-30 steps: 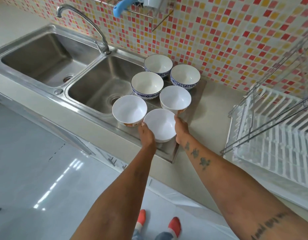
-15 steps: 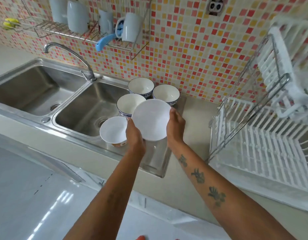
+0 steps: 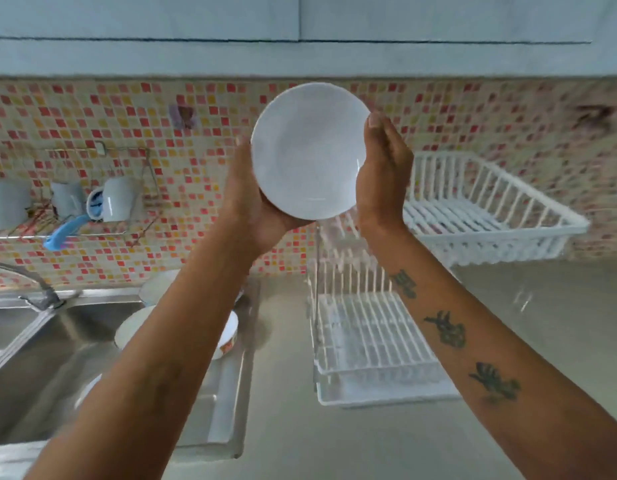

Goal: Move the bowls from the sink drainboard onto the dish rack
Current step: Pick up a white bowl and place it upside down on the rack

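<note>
I hold a plain white bowl (image 3: 309, 150) up in front of the tiled wall, its inside tilted toward me. My left hand (image 3: 246, 202) cups its lower left side and my right hand (image 3: 381, 171) grips its right rim. The bowl hangs high above the counter, just left of the upper basket of the white dish rack (image 3: 487, 209). The rack's lower tray (image 3: 366, 337) sits below my right wrist. Other bowls stay on the drainboard (image 3: 227, 393): one with an orange pattern (image 3: 229, 336) and others mostly hidden behind my left forearm.
A steel sink (image 3: 40, 358) with its tap (image 3: 33, 282) lies at the left. A wall shelf with mugs (image 3: 116, 199) and a blue handle (image 3: 62, 232) hangs above it. Pale cabinets (image 3: 300, 32) run overhead. Bare counter (image 3: 542, 306) stretches right of the rack.
Both hands have lifted the white bowl from the drainboard up and to the right, to rack height. My view has tilted up toward the wall and cabinets.
</note>
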`<action>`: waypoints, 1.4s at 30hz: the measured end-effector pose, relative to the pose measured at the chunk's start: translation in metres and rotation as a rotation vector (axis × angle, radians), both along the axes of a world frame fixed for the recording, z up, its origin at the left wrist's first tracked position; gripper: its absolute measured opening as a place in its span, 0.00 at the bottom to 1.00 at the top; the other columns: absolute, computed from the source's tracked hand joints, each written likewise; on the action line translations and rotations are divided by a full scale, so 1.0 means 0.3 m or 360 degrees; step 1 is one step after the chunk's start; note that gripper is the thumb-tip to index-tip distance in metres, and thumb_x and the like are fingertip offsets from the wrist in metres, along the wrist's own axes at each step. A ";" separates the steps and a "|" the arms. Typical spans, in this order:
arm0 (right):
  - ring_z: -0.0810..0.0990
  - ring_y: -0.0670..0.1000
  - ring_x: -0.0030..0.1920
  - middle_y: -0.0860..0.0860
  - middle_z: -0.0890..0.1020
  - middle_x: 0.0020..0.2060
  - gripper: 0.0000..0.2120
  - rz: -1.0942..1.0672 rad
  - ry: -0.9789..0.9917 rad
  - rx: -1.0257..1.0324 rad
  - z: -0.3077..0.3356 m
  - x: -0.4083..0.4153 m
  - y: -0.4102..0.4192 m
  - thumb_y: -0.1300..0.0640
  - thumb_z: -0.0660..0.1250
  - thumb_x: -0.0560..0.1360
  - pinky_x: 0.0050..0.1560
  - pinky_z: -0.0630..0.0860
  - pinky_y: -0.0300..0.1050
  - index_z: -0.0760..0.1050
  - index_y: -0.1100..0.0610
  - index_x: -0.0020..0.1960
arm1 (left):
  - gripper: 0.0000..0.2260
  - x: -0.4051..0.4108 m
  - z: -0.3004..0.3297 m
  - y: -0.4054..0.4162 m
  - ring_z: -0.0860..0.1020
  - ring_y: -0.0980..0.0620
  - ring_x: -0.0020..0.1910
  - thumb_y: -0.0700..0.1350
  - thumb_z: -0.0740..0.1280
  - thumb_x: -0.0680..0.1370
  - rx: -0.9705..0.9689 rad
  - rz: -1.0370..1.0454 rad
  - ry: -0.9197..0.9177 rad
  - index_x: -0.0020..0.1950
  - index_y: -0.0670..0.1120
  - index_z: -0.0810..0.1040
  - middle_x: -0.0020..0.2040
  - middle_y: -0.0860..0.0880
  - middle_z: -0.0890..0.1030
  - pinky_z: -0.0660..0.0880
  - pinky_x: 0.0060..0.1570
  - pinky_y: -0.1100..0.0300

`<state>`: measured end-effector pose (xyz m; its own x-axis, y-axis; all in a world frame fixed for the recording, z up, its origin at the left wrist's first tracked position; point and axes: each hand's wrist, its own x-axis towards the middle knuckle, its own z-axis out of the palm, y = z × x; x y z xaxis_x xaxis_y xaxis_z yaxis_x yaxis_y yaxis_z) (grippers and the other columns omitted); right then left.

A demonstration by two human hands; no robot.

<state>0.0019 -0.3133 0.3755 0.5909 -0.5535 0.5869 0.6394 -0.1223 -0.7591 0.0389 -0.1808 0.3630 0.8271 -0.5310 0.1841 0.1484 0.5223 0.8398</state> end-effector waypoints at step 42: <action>0.72 0.48 0.37 0.51 0.74 0.40 0.19 -0.0271 0.1698 -0.0429 -0.118 0.073 -0.972 0.54 0.57 0.77 0.33 0.66 0.41 0.69 0.61 0.65 | 0.35 0.209 -0.202 -0.993 0.60 0.48 0.53 0.58 0.78 0.63 0.1788 0.0422 -0.2240 0.60 0.42 0.67 0.58 0.46 0.66 0.63 0.55 0.59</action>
<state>0.0236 -0.6048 0.3402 0.7926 -0.6064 -0.0635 -0.3660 -0.3899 -0.8450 0.1016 -0.4786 0.3025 0.4622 -0.7762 0.4289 -0.8858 -0.4271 0.1815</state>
